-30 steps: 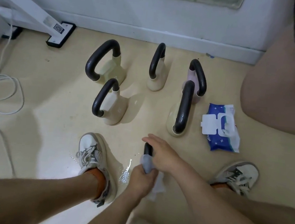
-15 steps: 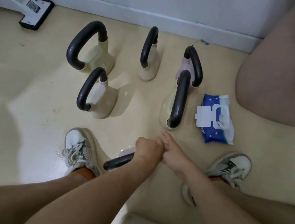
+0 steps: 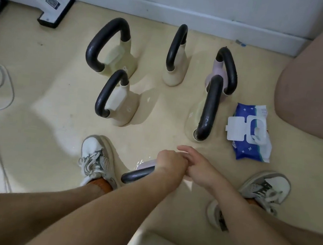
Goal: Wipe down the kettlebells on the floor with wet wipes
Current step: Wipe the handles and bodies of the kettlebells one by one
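A pink kettlebell with a black handle lies tipped between my shoes. My left hand grips that handle in a fist. Touching it on the right, my right hand curls down over the same kettlebell, one finger stretched forward. No wipe shows in either hand. Several more kettlebells stand beyond: cream ones at back left, back middle, front left and front right, plus a pink one. A blue wet wipe pack, flap open, lies to the right.
My white shoes flank the hands. A white cable loops at the left. A white stand with a black foot sits at the back left by the wall. A large beige rounded object fills the right.
A second ago my left hand held a wipe on the upright handle. The kettlebell then tipped so its handle points left, and my left hand closed round it beside the right.
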`<control>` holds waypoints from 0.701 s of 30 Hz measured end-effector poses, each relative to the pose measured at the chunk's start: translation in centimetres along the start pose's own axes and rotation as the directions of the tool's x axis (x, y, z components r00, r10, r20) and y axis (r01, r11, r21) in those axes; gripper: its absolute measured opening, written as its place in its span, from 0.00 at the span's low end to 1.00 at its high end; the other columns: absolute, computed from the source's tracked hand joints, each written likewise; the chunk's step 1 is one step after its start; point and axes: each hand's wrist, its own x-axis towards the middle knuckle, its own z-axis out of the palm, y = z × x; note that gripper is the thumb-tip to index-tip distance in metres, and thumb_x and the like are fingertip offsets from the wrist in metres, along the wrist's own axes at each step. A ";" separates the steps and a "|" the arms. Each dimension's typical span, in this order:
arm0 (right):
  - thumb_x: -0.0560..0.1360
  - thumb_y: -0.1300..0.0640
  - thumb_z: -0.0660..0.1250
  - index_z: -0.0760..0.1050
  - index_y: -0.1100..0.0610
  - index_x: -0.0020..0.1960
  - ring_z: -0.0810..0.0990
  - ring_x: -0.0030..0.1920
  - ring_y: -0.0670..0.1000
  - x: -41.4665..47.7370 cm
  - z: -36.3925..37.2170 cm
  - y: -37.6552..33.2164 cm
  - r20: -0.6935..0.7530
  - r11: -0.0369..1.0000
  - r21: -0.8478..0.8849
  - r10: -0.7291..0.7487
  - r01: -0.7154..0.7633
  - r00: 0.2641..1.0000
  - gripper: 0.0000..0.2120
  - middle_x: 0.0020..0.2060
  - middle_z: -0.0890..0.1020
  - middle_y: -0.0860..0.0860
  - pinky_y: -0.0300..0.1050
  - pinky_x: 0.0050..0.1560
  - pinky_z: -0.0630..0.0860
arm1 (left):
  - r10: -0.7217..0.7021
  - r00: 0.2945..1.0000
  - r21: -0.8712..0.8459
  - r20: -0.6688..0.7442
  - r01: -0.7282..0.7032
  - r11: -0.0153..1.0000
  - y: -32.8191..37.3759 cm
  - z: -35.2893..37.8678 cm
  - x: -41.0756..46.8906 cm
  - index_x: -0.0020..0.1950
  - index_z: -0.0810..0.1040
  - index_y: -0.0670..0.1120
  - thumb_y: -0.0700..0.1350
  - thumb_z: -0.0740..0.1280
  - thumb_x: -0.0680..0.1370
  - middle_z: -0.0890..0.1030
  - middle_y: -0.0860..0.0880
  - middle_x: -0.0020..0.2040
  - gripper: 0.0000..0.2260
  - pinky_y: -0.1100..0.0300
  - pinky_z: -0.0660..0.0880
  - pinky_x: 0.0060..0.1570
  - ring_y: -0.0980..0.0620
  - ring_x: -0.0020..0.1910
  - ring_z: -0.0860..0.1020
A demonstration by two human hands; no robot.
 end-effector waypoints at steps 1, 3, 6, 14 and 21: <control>0.71 0.81 0.53 0.67 0.62 0.68 0.74 0.59 0.52 0.0 0.0 -0.4 0.031 0.998 -0.055 -0.038 0.040 0.999 0.29 0.59 0.75 0.55 0.36 0.51 0.73 | -0.060 0.994 -0.114 -0.090 0.050 0.992 -0.8 0.7 -1.0 0.63 0.74 0.47 0.40 0.62 0.78 0.79 0.48 0.57 0.14 0.56 0.72 0.48 0.45 0.56 0.79; 0.70 0.77 0.57 0.70 0.61 0.66 0.74 0.63 0.53 0.0 0.5 -1.6 0.101 0.948 -0.290 -0.103 0.129 0.990 0.27 0.59 0.76 0.54 0.38 0.57 0.72 | -0.209 0.942 -0.301 -0.263 0.125 0.945 -2.2 2.5 -3.6 0.56 0.76 0.48 0.43 0.66 0.75 0.83 0.48 0.46 0.10 0.56 0.73 0.38 0.45 0.43 0.82; 0.68 0.63 0.64 0.72 0.50 0.62 0.75 0.60 0.55 -0.5 3.5 -3.0 0.198 0.497 -0.837 -0.111 0.227 0.974 0.23 0.58 0.78 0.50 0.48 0.57 0.73 | -0.283 0.867 -0.454 -0.410 0.075 0.888 -4.3 7.2 -5.4 0.44 0.79 0.48 0.44 0.75 0.65 0.80 0.48 0.32 0.10 0.59 0.71 0.26 0.46 0.28 0.79; 0.70 0.48 0.67 0.77 0.42 0.58 0.79 0.49 0.53 -1.4 6.2 -1.9 0.072 0.542 -0.824 -0.188 0.164 0.980 0.17 0.46 0.82 0.48 0.45 0.47 0.74 | -0.566 0.715 -0.862 -0.410 -0.100 0.497 -5.8 10.3 -5.8 0.49 0.80 0.45 0.44 0.62 0.65 0.75 0.50 0.44 0.15 0.68 0.62 0.37 0.49 0.40 0.76; 0.71 0.51 0.67 0.70 0.44 0.37 0.74 0.33 0.49 -3.2 6.8 -1.1 -0.094 0.840 -0.539 0.011 -0.060 0.996 0.07 0.30 0.74 0.46 0.42 0.35 0.68 | -0.701 0.688 -0.981 -0.188 -0.160 0.106 -5.1 7.2 -3.0 0.46 0.77 0.47 0.34 0.65 0.74 0.77 0.55 0.40 0.09 0.77 0.67 0.38 0.55 0.40 0.75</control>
